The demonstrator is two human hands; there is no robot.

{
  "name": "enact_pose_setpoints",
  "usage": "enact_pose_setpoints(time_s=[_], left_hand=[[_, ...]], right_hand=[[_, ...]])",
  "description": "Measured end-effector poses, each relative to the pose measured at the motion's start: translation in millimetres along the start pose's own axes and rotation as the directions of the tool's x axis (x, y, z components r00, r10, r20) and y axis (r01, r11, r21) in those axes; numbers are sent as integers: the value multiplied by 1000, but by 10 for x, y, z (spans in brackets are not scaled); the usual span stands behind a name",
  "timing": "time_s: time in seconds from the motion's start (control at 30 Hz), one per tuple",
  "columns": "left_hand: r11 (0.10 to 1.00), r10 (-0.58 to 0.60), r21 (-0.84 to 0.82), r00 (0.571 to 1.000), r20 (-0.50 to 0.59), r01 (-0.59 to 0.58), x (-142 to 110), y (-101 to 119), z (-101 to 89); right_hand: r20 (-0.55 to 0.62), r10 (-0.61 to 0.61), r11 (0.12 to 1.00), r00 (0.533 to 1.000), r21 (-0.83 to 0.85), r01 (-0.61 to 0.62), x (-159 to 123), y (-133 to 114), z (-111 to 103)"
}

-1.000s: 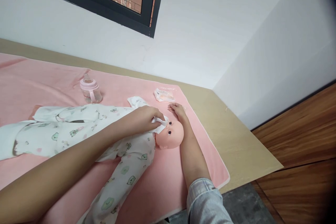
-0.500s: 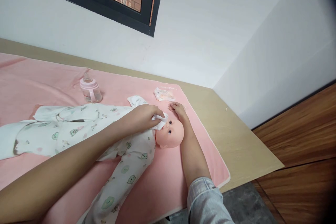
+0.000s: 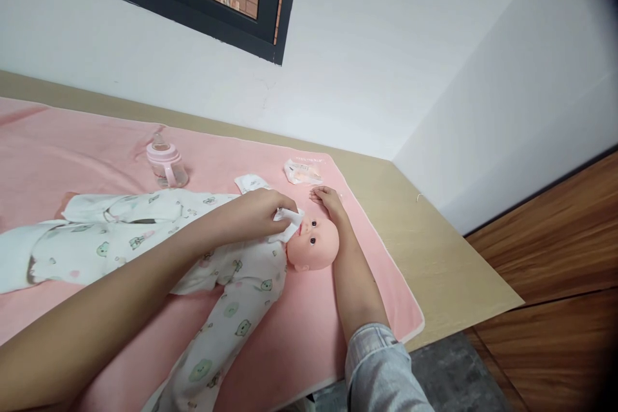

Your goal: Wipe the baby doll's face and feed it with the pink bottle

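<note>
A baby doll (image 3: 316,244) in a white printed sleepsuit (image 3: 145,232) lies on its back on a pink towel (image 3: 299,335), head to the right. My left hand (image 3: 258,209) pinches a small white wipe (image 3: 288,221) and presses it against the lower part of the doll's face. My right hand (image 3: 328,201) rests at the top of the doll's head, fingers curled on the towel behind it; I cannot make out anything held in it.
A pink baby bottle (image 3: 167,164) stands on the towel behind the doll. A small wipe packet (image 3: 302,172) lies near the towel's far right corner. The towel covers a beige tabletop (image 3: 434,257) in a room corner; the table's right edge drops to a wooden floor (image 3: 555,309).
My left hand has drawn the white wipe slightly left and down, from beside the doll's eye toward its mouth. My right hand has stayed by the doll's head.
</note>
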State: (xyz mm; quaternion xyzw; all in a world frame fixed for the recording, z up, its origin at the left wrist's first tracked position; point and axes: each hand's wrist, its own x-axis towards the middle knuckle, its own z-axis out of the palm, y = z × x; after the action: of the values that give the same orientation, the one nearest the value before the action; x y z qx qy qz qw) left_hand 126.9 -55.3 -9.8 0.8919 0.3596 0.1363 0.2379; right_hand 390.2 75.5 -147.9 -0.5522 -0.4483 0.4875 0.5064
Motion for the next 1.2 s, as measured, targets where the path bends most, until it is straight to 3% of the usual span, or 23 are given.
enact_pose_setpoints(time_s=[0.07,0.33,0.8,1.2], left_hand=[[1000,19,-9,999,41,-19,-4,-8,11],[999,10,48,999,30,-11,30,9,121],[998,-16,59,1000,-1,17,39,10,67],[996,-2,86,995,-95,11,75,-22,76]], right_hand=[[-4,4,1000,1000,-1,-4,1,-2,4],[-4,-1,1000,1000,0,1,-12,-11,10],[-6,7,1000,1000,10,-7,-16,-20,14],[-10,12,1000,1000,3,-12,-19,-29,9]])
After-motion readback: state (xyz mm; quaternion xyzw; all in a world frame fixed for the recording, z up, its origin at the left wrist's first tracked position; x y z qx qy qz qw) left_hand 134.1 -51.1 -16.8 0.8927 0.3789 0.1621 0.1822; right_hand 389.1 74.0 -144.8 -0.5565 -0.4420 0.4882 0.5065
